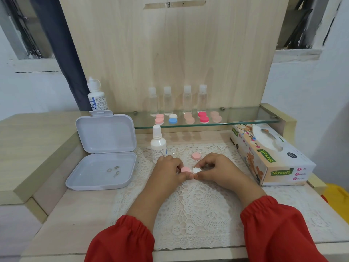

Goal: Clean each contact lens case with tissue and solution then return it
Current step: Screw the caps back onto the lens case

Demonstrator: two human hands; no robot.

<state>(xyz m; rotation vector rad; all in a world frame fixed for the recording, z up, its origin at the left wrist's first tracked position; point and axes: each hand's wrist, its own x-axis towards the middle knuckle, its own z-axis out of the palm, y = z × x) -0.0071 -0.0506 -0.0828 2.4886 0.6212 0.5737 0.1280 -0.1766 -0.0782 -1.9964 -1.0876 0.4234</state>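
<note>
Over the lace mat (pixel 198 208) both hands hold one contact lens case (pixel 191 170) between them. My left hand (pixel 167 172) grips its pink-capped side, and my right hand (pixel 217 170) pinches the white cap on the other side. A loose pink cap (pixel 196 156) lies on the mat just behind. A white solution bottle (pixel 158 144) stands to the left of the hands. The tissue box (pixel 268 156) lies at the right. Several more lens cases (pixel 188 118) sit in a row on the glass shelf (pixel 245 120).
An open white plastic box (pixel 102 152) with a few small lenses in its base lies at the left. A larger solution bottle (pixel 97 97) stands behind it. Several small clear bottles (pixel 177 100) line the back of the shelf against the wooden panel.
</note>
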